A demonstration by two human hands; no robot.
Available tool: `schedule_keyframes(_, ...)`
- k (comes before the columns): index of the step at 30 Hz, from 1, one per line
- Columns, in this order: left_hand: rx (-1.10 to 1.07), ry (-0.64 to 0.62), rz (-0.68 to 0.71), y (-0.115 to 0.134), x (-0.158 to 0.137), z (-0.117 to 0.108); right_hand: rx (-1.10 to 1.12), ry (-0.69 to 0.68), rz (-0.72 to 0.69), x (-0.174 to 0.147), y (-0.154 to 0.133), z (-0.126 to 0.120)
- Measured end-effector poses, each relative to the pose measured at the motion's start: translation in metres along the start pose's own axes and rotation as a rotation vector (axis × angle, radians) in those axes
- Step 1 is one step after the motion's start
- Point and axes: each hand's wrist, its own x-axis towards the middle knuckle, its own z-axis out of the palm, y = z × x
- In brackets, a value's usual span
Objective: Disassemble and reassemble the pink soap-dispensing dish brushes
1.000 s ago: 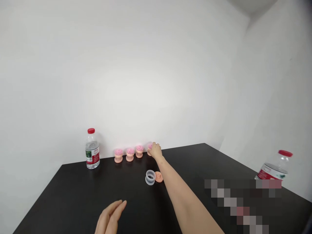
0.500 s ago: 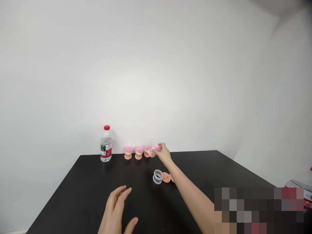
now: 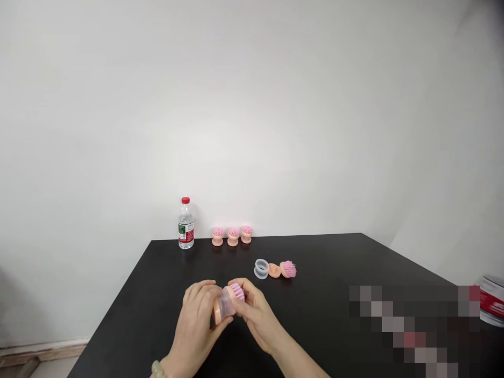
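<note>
Low over the front half of the black table (image 3: 323, 262), both my hands hold one pink-bristled scrub brush (image 3: 226, 303). It is tilted, with a translucent middle between peach-coloured ends. My left hand (image 3: 199, 315) is closed around its base end. The fingers of my right hand (image 3: 255, 314) grip it by the bristle end. Beyond my hands lie a clear ring-shaped piece (image 3: 261, 269), a peach disc (image 3: 274, 270) and a peach brush head with pink bristles (image 3: 288, 269), close together in a row.
Three similar brushes (image 3: 233, 237) stand upright along the table's back edge by the white wall. To their left is a red-capped water bottle (image 3: 186, 226). At the far right, a bottle with a red label (image 3: 491, 302) is partly visible; a pixelated patch covers the area beside it.
My right hand has come back from the rear of the table, bringing the brush towards me. My left hand, previously open, has closed on its other end. The view has shifted slightly.
</note>
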Motion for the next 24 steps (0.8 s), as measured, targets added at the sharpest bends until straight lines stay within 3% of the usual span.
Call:
schedule_keyframes(5, 0.096, 0.031, 0.140, 0.005, 0.005, -0.004, 0.016, -0.125, 0.010, -0.002, -0.002, -0.004)
schedule_keyframes(11, 0.132, 0.039, 0.183, 0.011, 0.008, -0.006, -0.113, -0.059, -0.004, -0.004, -0.001, -0.008)
schedule_keyframes(19, -0.041, -0.115, -0.019, 0.004, 0.011, -0.006, -0.405, -0.150, -0.210, -0.007, 0.001, -0.018)
schedule_keyframes(24, -0.104, -0.098, -0.040, 0.000, 0.007, -0.004, -0.367, -0.104, -0.032, -0.005, 0.006, -0.022)
